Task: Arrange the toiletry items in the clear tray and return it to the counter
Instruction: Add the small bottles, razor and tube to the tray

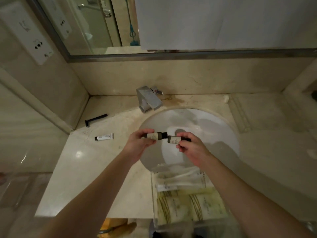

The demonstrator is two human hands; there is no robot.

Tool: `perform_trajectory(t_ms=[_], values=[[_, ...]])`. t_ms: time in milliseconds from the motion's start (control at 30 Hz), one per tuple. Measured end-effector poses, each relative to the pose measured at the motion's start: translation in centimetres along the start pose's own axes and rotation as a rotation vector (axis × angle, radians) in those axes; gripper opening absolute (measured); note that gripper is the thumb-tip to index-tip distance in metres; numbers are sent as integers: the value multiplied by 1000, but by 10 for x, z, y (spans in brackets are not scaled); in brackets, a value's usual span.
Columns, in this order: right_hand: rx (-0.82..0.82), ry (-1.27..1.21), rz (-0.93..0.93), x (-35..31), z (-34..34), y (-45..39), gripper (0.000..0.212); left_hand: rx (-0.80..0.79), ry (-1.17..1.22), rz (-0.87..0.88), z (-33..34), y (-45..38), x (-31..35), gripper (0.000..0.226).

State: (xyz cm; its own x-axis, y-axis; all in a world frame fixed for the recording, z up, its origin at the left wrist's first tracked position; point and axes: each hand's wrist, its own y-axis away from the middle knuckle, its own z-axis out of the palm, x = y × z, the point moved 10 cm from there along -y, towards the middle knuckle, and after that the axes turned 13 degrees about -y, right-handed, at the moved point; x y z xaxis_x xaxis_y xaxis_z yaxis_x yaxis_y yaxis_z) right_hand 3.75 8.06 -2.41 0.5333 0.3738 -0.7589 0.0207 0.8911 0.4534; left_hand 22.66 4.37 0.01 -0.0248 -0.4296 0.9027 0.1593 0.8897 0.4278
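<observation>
Over glossy marble counter [82,169], both hands' fingers pinch small cylindrical bottles [155,135]

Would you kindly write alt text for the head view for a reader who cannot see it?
Over a white sink, the left hand and right hand each grip a small bottle. A razor and tube lie on the counter to the left; a clear tray of packets sits nearest.
</observation>
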Motion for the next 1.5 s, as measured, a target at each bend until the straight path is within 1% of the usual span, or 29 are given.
perform_trajectory(t_ms=[167, 300, 533, 633, 733, 833, 900, 1033, 1133, 1200, 1267, 1367, 1500], values=[[-13, 14, 13, -3, -17, 25, 35, -25, 15, 1, 13, 23, -9, 35], [-24, 64, 28, -2, -31, 42, 31, -29, -93, 16, 22, 41, -20, 32], [-76, 304, 58, 6, -50, 66, 22, -41, -468, 35, 35, 73, -38, 32], [-90, 499, 43, 8, -61, 72, 17, -35, -687, 54, 36, 84, -45, 31], [-121, 651, 9, 9, -65, 77, 16, -63, -915, 89, 41, 91, -51, 31], [-187, 864, -28, 13, -60, 81, 18, -103, -1108, 107, 46, 98, -57, 25], [-246, 980, -46, 18, -55, 85, 20, -108, -1205, 134, 50, 102, -58, 26], [-339, 1126, -74, 23, -49, 92, 18, -105, -1330, 198, 55, 108, -54, 27], [-410, 1261, -123, 27, -43, 94, 16, -135, -1419, 223, 60, 111, -57, 34], [-426, 1326, -159, 29, -41, 95, 16, -164, -1487, 241, 65, 113, -62, 36], [-435, 1403, -223, 30, -36, 96, 15, -168, -1540, 277, 69, 115, -65, 32], [-449, 1495, -325, 29, -29, 98, 12, -141, -1555, 313, 70, 115, -64, 26], [-476, 1500, -317, 32, -27, 96, 9, -140, -1555, 309, 70, 113, -66, 26]])
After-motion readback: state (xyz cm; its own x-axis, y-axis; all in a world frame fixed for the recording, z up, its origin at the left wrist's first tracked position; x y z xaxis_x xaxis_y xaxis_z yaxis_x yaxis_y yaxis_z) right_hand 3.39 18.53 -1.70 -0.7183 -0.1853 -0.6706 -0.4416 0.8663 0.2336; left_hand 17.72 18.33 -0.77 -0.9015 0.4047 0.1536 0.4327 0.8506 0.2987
